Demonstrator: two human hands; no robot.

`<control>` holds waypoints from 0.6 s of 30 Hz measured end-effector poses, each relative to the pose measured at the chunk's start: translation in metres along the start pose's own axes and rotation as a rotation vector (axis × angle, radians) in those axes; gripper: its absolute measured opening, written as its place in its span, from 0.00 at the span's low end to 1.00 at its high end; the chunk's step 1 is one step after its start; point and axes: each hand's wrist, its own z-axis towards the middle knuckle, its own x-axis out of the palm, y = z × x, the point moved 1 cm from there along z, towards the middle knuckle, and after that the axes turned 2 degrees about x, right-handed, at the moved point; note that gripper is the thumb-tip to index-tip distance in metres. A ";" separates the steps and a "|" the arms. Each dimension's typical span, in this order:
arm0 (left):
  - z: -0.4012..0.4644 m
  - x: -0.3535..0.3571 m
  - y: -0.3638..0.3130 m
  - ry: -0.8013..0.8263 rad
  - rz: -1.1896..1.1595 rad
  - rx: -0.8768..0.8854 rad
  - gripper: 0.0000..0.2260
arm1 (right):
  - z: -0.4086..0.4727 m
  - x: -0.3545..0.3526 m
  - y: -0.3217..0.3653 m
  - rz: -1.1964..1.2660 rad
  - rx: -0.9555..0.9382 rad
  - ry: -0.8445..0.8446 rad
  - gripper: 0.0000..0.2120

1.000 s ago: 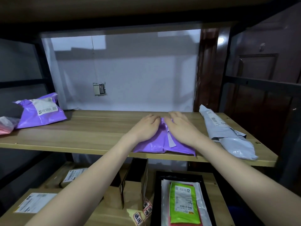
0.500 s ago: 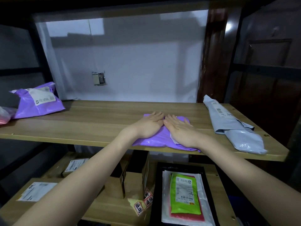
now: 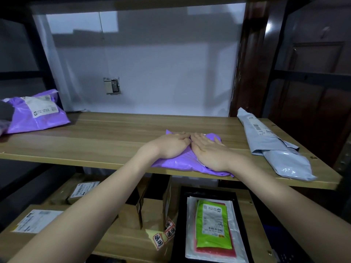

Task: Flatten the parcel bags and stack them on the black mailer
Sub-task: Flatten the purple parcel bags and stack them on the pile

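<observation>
A purple parcel bag (image 3: 182, 161) lies near the front edge of the upper wooden shelf (image 3: 98, 141). My left hand (image 3: 171, 144) and my right hand (image 3: 208, 149) rest flat on it side by side, palms down, fingers straight and together, holding nothing. On the lower shelf, the black mailer (image 3: 180, 221) carries a stack: a white bag (image 3: 234, 234), a red one (image 3: 230, 249) and a green bag (image 3: 212, 227) with a label on top. A second purple bag (image 3: 36, 112) sits puffed at the far left. At the right lies a long grey bag (image 3: 273, 147).
Brown cardboard boxes (image 3: 150, 209) stand on the lower shelf left of the black mailer, with labelled parcels (image 3: 38, 221) further left. Dark shelf uprights frame both sides. A white wall with a socket (image 3: 112, 86) backs the upper shelf.
Both hands went from bunching the purple bag to lying flat on it, and the bag looks flatter. The camera view dropped slightly.
</observation>
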 end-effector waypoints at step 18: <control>0.001 0.001 0.003 -0.040 -0.125 -0.022 0.20 | 0.003 -0.002 0.001 -0.001 0.010 0.044 0.25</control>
